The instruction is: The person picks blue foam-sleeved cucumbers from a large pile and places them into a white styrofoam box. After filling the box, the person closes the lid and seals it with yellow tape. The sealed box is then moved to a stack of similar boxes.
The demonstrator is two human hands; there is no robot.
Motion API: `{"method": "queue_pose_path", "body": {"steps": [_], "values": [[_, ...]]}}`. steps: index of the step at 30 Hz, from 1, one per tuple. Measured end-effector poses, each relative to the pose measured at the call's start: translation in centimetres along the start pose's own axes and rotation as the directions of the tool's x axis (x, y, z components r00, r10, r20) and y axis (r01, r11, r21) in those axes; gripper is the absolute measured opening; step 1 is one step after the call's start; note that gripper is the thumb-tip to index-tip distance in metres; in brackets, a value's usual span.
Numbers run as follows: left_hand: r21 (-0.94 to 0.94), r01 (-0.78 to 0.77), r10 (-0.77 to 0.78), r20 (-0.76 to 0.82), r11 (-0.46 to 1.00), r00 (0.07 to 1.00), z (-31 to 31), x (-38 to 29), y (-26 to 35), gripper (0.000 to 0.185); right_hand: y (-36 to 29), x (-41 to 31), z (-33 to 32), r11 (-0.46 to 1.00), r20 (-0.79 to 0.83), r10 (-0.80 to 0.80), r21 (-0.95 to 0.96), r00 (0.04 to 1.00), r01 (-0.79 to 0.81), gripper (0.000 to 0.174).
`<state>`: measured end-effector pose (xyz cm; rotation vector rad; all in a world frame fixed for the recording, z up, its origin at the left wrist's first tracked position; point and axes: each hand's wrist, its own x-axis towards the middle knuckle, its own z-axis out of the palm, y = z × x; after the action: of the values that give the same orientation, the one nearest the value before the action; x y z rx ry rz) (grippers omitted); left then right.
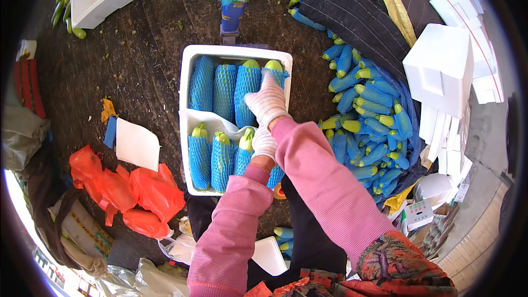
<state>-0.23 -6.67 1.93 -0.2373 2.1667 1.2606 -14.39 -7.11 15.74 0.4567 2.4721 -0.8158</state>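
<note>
A white foam box (184,74) stands before me with two rows of zucchini in blue foam netting. White lining sheet (198,116) lies between the rows. My right hand (268,98), in a striped knit glove, reaches over the far row. One fingertip touches the green end of the rightmost zucchini (273,65), while the thumb spreads left onto the neighbouring zucchini (247,86). Below it, my left hand (264,142), gloved alike, is over the near row beside a netted zucchini (246,140). My right wrist partly covers it, and its fingertips are hidden.
Netted zucchini (371,119) are heaped on the right beside a dark quilted cover (354,12). Stacked foam boxes (439,70) stand beyond. Red plastic bags (123,189) and a white sheet (137,144) lie left. A blue post (231,16) rises behind the box.
</note>
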Motion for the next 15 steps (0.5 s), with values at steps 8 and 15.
{"method": "queue_pose_path", "body": {"steps": [8, 15], "values": [[-0.910, 0.095, -0.166, 0.030, 0.404, 0.986, -14.3, -10.0, 12.5, 0.033, 9.0, -11.3, -9.0, 0.576, 0.427, -0.224, 0.783, 0.876, -0.235, 0.094], [-0.908, 0.084, -0.365, -0.079, 0.411, 0.928, -14.0, -13.9, 12.3, 0.032, 9.9, -20.6, -2.8, 0.736, 0.498, -0.191, 0.643, 0.846, -0.212, 0.112]]}}
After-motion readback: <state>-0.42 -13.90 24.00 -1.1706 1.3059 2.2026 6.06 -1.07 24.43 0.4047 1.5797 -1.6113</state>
